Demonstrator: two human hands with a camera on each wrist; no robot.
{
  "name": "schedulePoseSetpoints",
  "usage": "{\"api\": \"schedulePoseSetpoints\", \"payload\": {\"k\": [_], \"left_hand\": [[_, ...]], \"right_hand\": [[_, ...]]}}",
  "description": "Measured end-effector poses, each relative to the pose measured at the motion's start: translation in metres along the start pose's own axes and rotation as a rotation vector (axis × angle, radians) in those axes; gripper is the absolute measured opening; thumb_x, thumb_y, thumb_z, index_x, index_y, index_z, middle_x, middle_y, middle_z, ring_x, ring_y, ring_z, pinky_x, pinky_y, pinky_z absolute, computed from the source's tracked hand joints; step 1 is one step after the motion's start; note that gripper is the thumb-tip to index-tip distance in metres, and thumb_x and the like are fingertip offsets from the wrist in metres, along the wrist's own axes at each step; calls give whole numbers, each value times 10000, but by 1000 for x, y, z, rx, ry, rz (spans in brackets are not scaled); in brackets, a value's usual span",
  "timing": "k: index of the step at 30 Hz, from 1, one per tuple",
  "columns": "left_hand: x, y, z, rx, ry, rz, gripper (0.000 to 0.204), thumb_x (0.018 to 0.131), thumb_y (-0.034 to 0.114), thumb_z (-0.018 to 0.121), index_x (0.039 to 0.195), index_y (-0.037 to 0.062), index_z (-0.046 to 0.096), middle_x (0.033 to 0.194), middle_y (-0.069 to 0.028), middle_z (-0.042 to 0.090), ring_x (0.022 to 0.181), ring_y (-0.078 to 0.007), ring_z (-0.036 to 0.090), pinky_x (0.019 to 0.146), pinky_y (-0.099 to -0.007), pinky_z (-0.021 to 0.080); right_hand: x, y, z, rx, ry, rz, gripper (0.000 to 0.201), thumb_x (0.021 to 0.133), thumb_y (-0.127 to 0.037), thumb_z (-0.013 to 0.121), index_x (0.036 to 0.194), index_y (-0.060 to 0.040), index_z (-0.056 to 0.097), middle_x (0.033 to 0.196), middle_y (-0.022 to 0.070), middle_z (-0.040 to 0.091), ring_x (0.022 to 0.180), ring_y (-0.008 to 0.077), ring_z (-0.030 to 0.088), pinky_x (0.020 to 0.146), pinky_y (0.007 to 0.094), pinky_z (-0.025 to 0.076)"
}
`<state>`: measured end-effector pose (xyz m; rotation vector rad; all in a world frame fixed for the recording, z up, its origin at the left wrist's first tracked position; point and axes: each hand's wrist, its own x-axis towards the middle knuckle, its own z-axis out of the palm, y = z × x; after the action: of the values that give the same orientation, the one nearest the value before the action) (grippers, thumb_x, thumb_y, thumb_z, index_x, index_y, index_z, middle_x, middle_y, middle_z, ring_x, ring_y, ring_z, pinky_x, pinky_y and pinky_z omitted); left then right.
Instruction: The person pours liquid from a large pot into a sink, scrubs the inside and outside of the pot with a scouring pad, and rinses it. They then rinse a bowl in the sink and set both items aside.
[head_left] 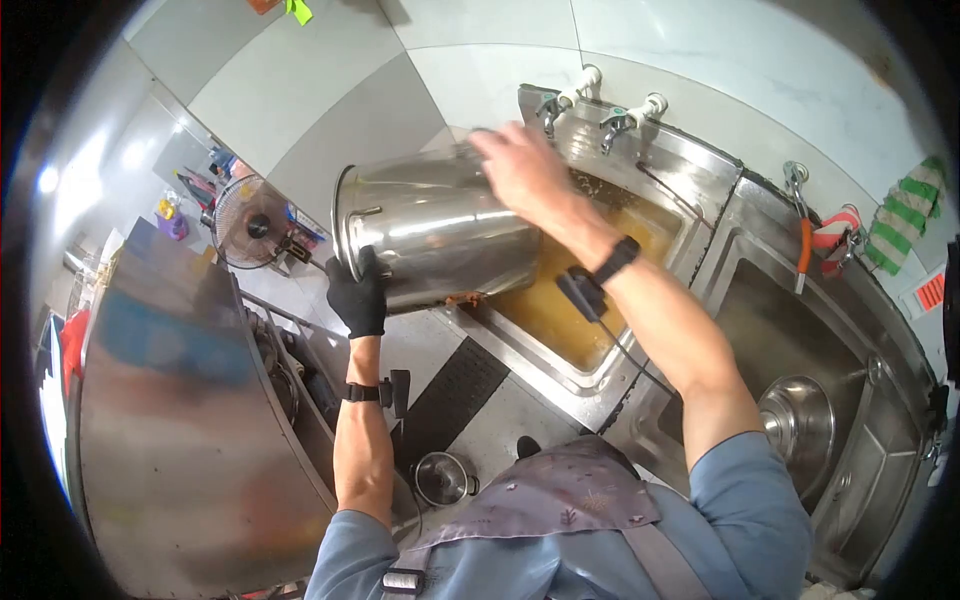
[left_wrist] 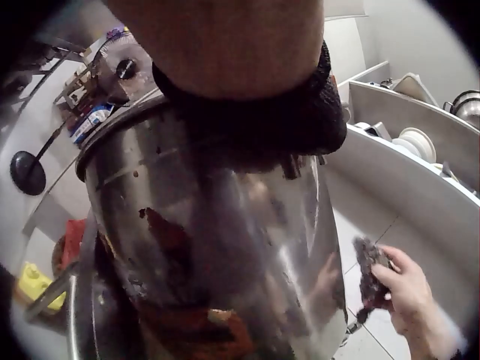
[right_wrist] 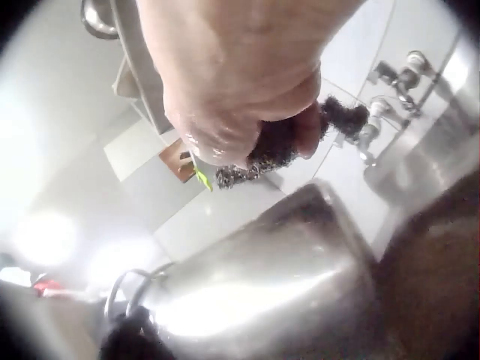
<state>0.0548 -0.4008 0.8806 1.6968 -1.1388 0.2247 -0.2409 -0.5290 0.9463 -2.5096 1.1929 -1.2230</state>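
Note:
A large stainless steel stockpot (head_left: 440, 235) lies tipped on its side over the left sink edge, its rim to the left. My left hand (head_left: 358, 295), in a black glove, grips it by the side handle near the rim. Dark brown stains (left_wrist: 169, 232) mark the pot's wall in the left wrist view. Raised above the pot's base end is my bare right hand (head_left: 525, 175), blurred in the head view. Its fingers hold a dark, frizzy wire scrubber (right_wrist: 274, 146), which stands apart from the pot in the right wrist view.
Brownish water fills the left sink basin (head_left: 590, 380), below two wall taps (head_left: 618, 125). A second basin at right holds a metal bowl (head_left: 797, 420). On the floor stands a small pot (head_left: 443, 478). A steel cabinet (head_left: 190, 400) and a fan (head_left: 255, 222) are at left.

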Motion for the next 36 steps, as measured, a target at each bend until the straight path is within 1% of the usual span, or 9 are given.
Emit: {"api": "schedulePoseSetpoints", "payload": {"k": [2, 3, 4, 11, 22, 25, 27, 32, 36], "left_hand": [[-3, 9, 1, 89, 15, 50, 438, 937, 446, 732, 970, 34, 585, 855, -229, 699, 808, -433, 703, 695, -473, 523], [-5, 17, -1, 66, 24, 65, 442, 938, 451, 729, 974, 35, 585, 850, -225, 703, 811, -444, 700, 698, -481, 525], [-6, 13, -2, 65, 18, 64, 442, 938, 451, 729, 974, 35, 585, 850, -225, 703, 811, -444, 700, 698, -481, 525], [-1, 13, -7, -54, 13, -46, 387, 949, 399, 723, 978, 26, 623, 809, -188, 719, 771, -323, 730, 709, -436, 540], [-29, 3, -18, -15, 105, -44, 434, 922, 424, 759, 979, 21, 608, 836, -191, 725, 789, -331, 723, 725, -428, 534], [-30, -9, -19, 85, 142, -78, 497, 918, 451, 753, 983, -13, 587, 858, -239, 717, 802, -394, 714, 725, -454, 534], [-34, -9, -28, 93, 155, -93, 512, 920, 468, 755, 988, -11, 589, 849, -228, 718, 791, -393, 716, 708, -459, 535], [-48, -1, -31, 6, 93, -124, 474, 930, 441, 758, 980, -1, 594, 876, -211, 718, 798, -378, 706, 726, -443, 534], [-46, -6, -23, 66, 80, -39, 439, 919, 398, 783, 970, 8, 589, 875, -197, 711, 799, -321, 696, 746, -433, 531]], "right_hand": [[6, -14, 29, -184, -194, -192, 354, 970, -132, 643, 1323, -119, 638, 1108, 126, 653, 967, 296, 641, 880, 464, 571], [-9, -7, 45, -238, 163, -328, 305, 977, -131, 629, 1280, -122, 655, 1017, 105, 652, 935, 291, 633, 885, 463, 571], [-18, 8, 46, -241, 161, -323, 305, 977, -131, 629, 1280, -122, 655, 1017, 105, 652, 935, 291, 633, 885, 463, 571], [-75, 96, 24, 42, 23, 425, 391, 985, -195, 597, 1352, -59, 598, 1219, 252, 653, 1138, 435, 641, 979, 501, 525], [-155, 15, 102, 303, 402, 340, 330, 978, -146, 640, 1289, -47, 593, 1050, 224, 645, 958, 419, 654, 809, 497, 531], [-172, 28, 126, 509, -174, 747, 345, 978, -187, 643, 1279, -31, 584, 1042, 246, 682, 994, 405, 681, 808, 485, 544], [-149, 8, 88, 728, -105, 1131, 360, 975, -247, 645, 1242, -13, 587, 1044, 260, 707, 1040, 400, 689, 833, 503, 540], [-80, -5, 58, 443, 388, 511, 341, 983, -250, 606, 1230, -16, 579, 1176, 247, 645, 1068, 432, 638, 890, 527, 502], [-116, 16, 109, 318, 500, 426, 300, 984, -179, 617, 1227, -12, 560, 1065, 222, 633, 970, 387, 650, 796, 527, 544]]}}
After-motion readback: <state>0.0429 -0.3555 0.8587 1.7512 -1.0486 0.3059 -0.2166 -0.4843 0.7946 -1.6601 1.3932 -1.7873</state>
